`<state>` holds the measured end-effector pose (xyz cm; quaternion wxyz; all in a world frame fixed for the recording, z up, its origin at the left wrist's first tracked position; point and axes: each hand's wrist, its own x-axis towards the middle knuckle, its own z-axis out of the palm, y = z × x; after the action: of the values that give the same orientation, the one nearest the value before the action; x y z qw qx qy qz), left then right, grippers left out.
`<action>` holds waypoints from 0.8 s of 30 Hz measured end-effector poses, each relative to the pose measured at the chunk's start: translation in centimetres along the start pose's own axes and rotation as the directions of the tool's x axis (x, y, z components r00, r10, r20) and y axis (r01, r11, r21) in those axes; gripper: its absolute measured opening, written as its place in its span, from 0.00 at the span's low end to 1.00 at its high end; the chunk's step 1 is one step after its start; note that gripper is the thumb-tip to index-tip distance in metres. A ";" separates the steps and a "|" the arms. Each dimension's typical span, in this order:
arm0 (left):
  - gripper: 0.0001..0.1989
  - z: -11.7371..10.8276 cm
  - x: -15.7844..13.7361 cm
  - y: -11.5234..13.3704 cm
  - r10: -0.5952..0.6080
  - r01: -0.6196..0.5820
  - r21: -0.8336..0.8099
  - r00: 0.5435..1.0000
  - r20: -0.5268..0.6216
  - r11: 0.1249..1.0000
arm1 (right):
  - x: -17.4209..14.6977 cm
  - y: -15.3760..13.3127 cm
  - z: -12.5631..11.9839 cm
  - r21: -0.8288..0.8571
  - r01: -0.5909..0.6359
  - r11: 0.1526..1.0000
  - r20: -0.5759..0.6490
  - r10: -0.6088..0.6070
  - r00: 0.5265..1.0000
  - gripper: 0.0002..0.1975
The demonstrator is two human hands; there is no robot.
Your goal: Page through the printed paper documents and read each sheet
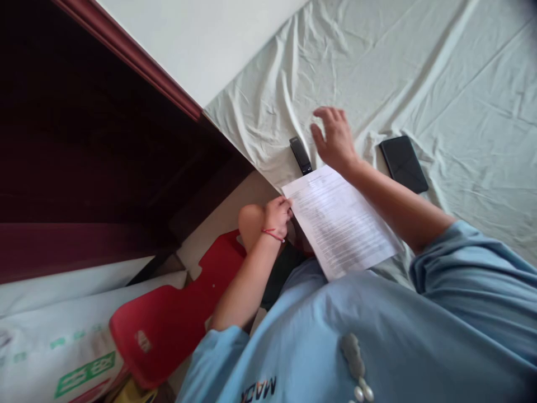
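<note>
My left hand point(279, 217), with a red string at its wrist, pinches the left edge of a printed sheet of paper point(342, 221). The sheet lies slanted between my lap and the bed's edge, covered in lines of small text. Above the sheet's far edge my right hand point(334, 140) is raised, fingers apart and slightly bent, with nothing in it. Just left of that hand, a black stapler point(300, 154) rests on the pale bed sheet point(377, 73), its near end meeting the paper. My right forearm passes over the paper's right side and hides part of it.
A flat black folding case point(404, 164) lies on the bed right of my forearm. A red plastic stool or chair point(168, 319) stands at lower left beside a white printed sack point(50, 341). Dark wooden furniture point(84, 140) fills the left, and a white wall point(188, 39) rises behind.
</note>
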<state>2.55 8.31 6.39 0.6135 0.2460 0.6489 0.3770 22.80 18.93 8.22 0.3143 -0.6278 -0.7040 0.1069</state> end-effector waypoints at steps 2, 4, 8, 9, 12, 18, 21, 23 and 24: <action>0.12 -1.7 -0.7 -0.6 0.027 -0.027 -0.096 1.000 -0.006 0.995 | -2.9 2.1 -1.3 0.046 -0.043 0.998 -0.083 0.047 0.995 0.25; 0.11 -3.2 -1.3 -1.0 0.053 -0.055 -0.181 0.998 -0.015 0.982 | -6.3 4.1 -2.1 0.106 -0.094 0.990 -0.120 0.107 0.987 0.25; 0.15 -5.4 -2.2 -1.5 0.127 -0.120 -0.280 0.992 0.007 0.952 | -12.4 5.8 -2.9 0.242 -0.273 0.931 0.045 0.270 0.962 0.27; 0.15 -5.7 -2.4 -1.5 0.165 -0.154 -0.295 0.986 0.016 0.943 | -13.4 5.8 -3.0 0.264 -0.288 0.921 0.072 0.279 0.958 0.29; 0.15 -6.1 -2.7 -1.1 0.286 -0.264 -0.305 0.958 0.027 0.915 | -15.1 5.7 -3.2 0.366 -0.329 0.871 0.142 0.297 0.944 0.35; 0.16 -4.6 -1.6 0.1 0.359 -0.333 -0.405 0.933 -0.013 0.851 | -15.2 5.9 -3.7 0.568 -0.454 0.686 0.373 0.277 0.886 0.23; 0.19 -3.3 -0.3 -0.3 0.364 -0.335 -0.468 0.931 -0.029 0.818 | -15.5 6.0 -4.0 0.605 -0.490 0.627 0.388 0.306 0.870 0.20; 0.21 -2.5 0.3 -0.9 0.346 -0.291 -0.480 0.938 0.028 0.827 | -15.7 6.0 -4.2 0.611 -0.500 0.614 0.359 0.348 0.866 0.20; 0.23 -2.2 0.3 -1.3 0.334 -0.263 -0.475 0.940 0.070 0.840 | -15.7 6.0 -4.2 0.612 -0.503 0.611 0.344 0.368 0.864 0.20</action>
<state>0.51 7.36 5.05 0.6345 0.2201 0.4470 0.5909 30.38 4.08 3.40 0.4204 -0.6067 -0.4650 0.4889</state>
